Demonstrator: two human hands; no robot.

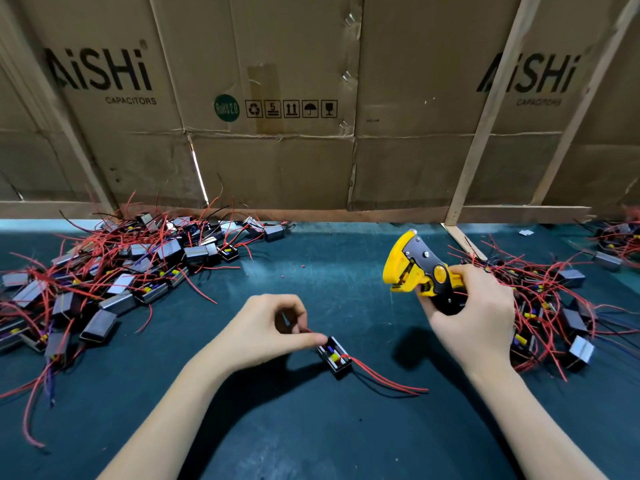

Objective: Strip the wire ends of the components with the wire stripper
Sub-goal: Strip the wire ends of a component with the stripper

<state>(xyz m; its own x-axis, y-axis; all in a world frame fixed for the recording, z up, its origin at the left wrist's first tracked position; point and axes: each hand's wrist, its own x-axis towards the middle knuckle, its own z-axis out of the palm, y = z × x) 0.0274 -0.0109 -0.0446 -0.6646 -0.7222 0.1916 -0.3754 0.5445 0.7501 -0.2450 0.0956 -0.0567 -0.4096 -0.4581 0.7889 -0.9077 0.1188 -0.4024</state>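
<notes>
Dark green table mat (311,445): the left hand (273,329) pinches a thin red wire (309,330) of the small black box component (334,356) beside its fingertips; the right hand (476,317) grips the yellow-black wire stripper (420,271), head toward the left hand.

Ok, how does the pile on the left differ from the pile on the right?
The left pile spreads wider and reaches the cardboard wall; the right pile is more compact and sits beside a wooden strut. The left pile lies in full view, while the right pile is partly hidden behind the right hand holding the stripper. Both are tangles of small boxed components with red wires on the dark mat.
</notes>
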